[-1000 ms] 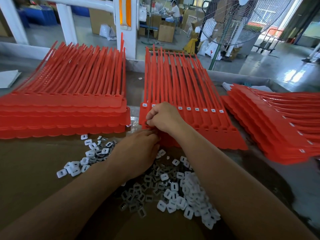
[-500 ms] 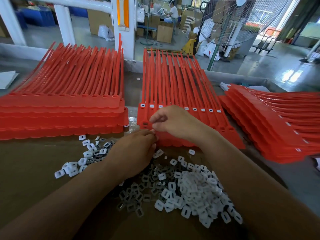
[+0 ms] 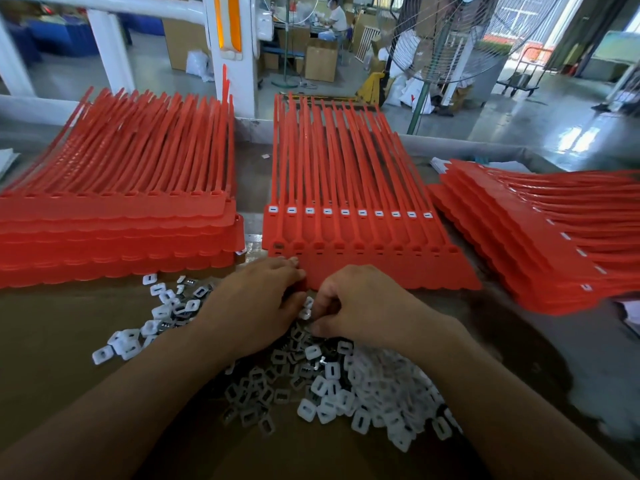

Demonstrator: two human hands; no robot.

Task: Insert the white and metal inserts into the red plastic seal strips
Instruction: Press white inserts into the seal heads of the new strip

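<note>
A sheet of red seal strips [image 3: 349, 188] lies in the middle, with a row of white inserts [image 3: 346, 212] seated across its heads. A loose pile of white and metal inserts [image 3: 339, 386] covers the brown board in front. My left hand [image 3: 258, 306] rests on the pile at the sheet's near left corner, fingers curled, touching the red edge. My right hand [image 3: 356, 303] is beside it, fingers curled down into the pile and pinching at small inserts; what it holds is hidden.
A tall stack of red strip sheets [image 3: 117, 209] stands at the left, another stack [image 3: 540, 237] fans out at the right. More inserts [image 3: 138, 334] are scattered left of my left hand. A fan [image 3: 446, 39] and a white post [image 3: 230, 46] stand behind.
My right hand has come back from the strip heads down to the insert pile beside my left hand. The row of white inserts is now uncovered.
</note>
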